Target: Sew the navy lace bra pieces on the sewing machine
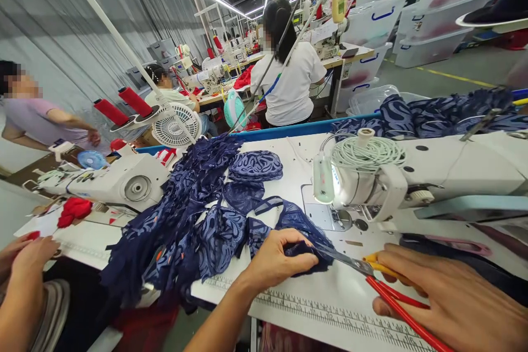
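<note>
My left hand pinches a dark blue lace garment piece flat on the white sewing table. My right hand grips red-handled scissors; their blades point left and touch the lace right beside my left fingers. A heap of the same blue lace pieces lies to the left of my left hand. The white sewing machine stands just behind my hands, its lamp lit.
Another sewing machine and a small fan stand at the left. A neighbour's hands rest at the far left edge. Other people sit at machines behind. More blue lace is piled at the back right. A ruler strip runs along the table's front edge.
</note>
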`<state>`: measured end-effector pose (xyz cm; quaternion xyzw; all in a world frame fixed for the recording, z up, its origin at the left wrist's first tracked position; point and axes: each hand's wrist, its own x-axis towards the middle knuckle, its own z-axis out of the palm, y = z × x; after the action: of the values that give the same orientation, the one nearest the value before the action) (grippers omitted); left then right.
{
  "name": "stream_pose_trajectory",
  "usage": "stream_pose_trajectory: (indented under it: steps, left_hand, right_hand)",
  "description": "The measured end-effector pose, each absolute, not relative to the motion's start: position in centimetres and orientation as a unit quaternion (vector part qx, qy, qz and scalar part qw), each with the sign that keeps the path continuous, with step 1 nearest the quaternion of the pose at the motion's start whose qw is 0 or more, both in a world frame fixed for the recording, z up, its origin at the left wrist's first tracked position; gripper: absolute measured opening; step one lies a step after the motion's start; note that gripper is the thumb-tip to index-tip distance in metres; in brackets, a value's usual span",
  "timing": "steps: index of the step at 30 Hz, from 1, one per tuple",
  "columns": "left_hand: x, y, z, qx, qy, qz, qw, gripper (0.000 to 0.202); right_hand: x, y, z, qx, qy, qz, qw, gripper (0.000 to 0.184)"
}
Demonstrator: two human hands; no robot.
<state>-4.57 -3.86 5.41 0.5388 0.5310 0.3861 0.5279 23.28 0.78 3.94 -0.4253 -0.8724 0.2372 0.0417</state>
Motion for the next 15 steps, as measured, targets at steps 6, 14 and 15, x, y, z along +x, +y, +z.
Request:
stream_pose_trajectory:
  steps: [6, 14, 15]
  left_hand:
    - [-4.5, -2.8, 6.0, 0.630, 0.468, 0.328, 0.527, 0.009]
    - [-4.3, -2.3, 6.5, 0.653, 0.460, 0.292, 0.527, 0.012]
    - [-4.3, -2.2, 6.6, 0.653, 0.460, 0.288, 0.528, 0.012]
  right_hand:
    - [24.0, 1.6, 6.5, -0.405, -0.895, 0.186, -0.010, 0.040]
    - [24.5, 1.9, 7.1, -0.394, -0.896, 0.207, -0.005, 0.035]
    - [24.5, 1.8, 7.1, -0.394, -0.897, 0.199, 0.010, 0.036]
